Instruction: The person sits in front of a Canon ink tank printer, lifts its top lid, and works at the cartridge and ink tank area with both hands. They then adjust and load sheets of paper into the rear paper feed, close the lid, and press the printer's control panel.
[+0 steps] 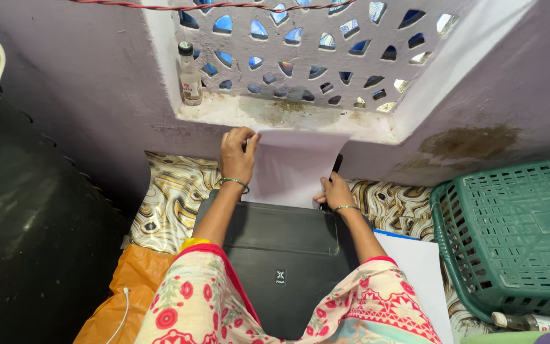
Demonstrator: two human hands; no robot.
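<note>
A marbled cloth (173, 197) covers the surface below a lilac wall. Nearest sits a black printer (281, 248). At its far edge, the right hand (337, 191) pinches the white paper sheet (291, 167) low; farther left, the left hand (238, 153) grips its top corner.

A home corner: lilac plastered wall with a lattice vent (313, 48), patterned table cover (173, 197), green plastic basket (517, 236).
</note>
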